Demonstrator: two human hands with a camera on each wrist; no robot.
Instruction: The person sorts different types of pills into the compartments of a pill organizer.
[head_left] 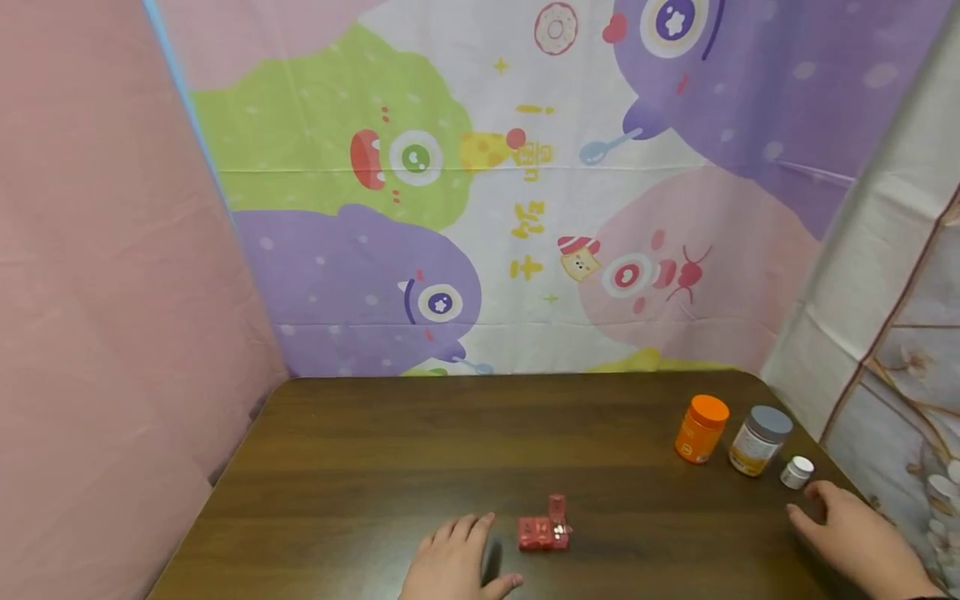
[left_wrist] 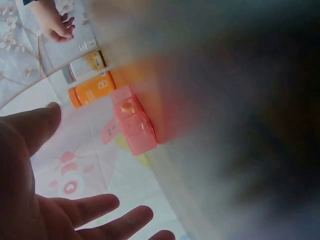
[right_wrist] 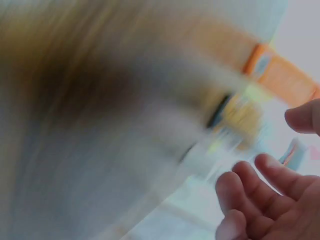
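Observation:
A small translucent red pill box [head_left: 534, 533] lies on the table, its right-hand lid standing up and white pills showing in that compartment. Seen in the left wrist view, the pill box [left_wrist: 134, 122] also has an orange-toned pill in one section. My left hand [head_left: 452, 562] is just left of it, fingers spread and holding nothing. On the right, my right hand [head_left: 855, 533] is close to a small white bottle [head_left: 797, 472], thumb and fingers apart with nothing between them. The right wrist view is blurred around the white bottle [right_wrist: 200, 162], just beyond the right fingertips.
An orange jar [head_left: 702, 429] and a clear jar with a grey lid [head_left: 761, 440] stand in a row with the white bottle near the right edge of the dark wooden table [head_left: 420, 442]. A cartoon-print curtain [head_left: 525, 325] hangs behind the table, and a pink one on the left.

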